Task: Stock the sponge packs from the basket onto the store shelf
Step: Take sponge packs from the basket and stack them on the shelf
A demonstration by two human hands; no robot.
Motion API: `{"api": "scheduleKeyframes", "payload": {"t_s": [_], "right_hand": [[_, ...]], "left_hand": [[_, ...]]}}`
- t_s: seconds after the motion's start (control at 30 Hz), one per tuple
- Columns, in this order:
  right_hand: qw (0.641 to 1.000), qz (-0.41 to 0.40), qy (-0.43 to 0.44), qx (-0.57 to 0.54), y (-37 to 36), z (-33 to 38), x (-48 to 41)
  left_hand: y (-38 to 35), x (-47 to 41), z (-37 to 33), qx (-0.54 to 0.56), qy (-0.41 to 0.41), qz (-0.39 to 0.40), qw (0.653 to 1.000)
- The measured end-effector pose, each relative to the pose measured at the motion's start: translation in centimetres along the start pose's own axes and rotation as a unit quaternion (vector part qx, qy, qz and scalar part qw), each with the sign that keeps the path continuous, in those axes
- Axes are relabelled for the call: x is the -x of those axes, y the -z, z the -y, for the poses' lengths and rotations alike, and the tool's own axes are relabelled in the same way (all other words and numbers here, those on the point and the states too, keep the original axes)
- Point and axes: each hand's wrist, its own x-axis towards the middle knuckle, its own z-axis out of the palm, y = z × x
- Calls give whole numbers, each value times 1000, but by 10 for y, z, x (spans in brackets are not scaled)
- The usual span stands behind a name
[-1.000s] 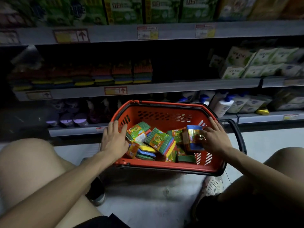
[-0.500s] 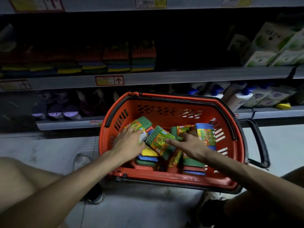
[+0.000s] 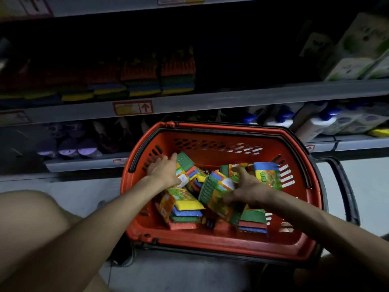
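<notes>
A red shopping basket (image 3: pixel 210 247) stands on the floor in front of the shelves and holds several colourful sponge packs. My left hand (image 3: pixel 164 171) reaches into the basket's back left and grips a sponge pack with a green edge (image 3: pixel 185 162). My right hand (image 3: pixel 248 188) is in the middle of the basket, with its fingers curled round a tilted pack with a green ribbed side (image 3: pixel 210 190). A blue-topped pack (image 3: pixel 267 175) stands upright just right of that hand. Another pack (image 3: pixel 181 205) lies loose at the front left. More sponge packs (image 3: pixel 143 81) are stacked on the dim middle shelf (image 3: pixel 231 100).
The basket's black handle (image 3: pixel 345 190) sticks out to the right. White bottles with blue caps (image 3: pixel 315 125) and purple items (image 3: pixel 67 148) fill the bottom shelf. White and green packages (image 3: pixel 357 60) sit at the upper right. My bare knee (image 3: pixel 31 218) is at the lower left.
Both hands have moved from the basket's sides into the packs. The right hand let go of the blue-topped pack and took a green-edged one. The view has come closer and lower.
</notes>
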Motion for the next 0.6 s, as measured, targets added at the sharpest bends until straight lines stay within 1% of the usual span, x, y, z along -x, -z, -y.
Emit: {"api": "scheduleKeyframes", "payload": {"t_s": [0.07, 0.17, 0.23, 0.3, 0.4, 0.47, 0.53, 0.6], "right_hand": [[997, 7, 9, 82, 1, -7, 5], [992, 14, 17, 125, -7, -18, 12], [993, 2, 39, 110, -17, -22, 15], [994, -15, 64, 93, -25, -24, 16], [986, -57, 107, 118, -33, -20, 24], [982, -83, 127, 111, -34, -17, 29], [985, -112, 111, 69, -29, -11, 34], [985, -143, 96, -1, -20, -5, 41]], "left_hand": [[-4, -3, 3, 20, 0, 17, 1000], [-9, -1, 4, 13, 6, 2, 1000], [-8, 1, 1, 15, 0, -20, 1000], [-5, 5, -3, 40, -16, -48, 998], [8, 17, -9, 102, -37, -116, 987], [20, 28, -12, 153, -60, -154, 974], [31, 39, -15, 225, -102, -168, 954], [42, 50, -16, 280, -136, -166, 936]]}}
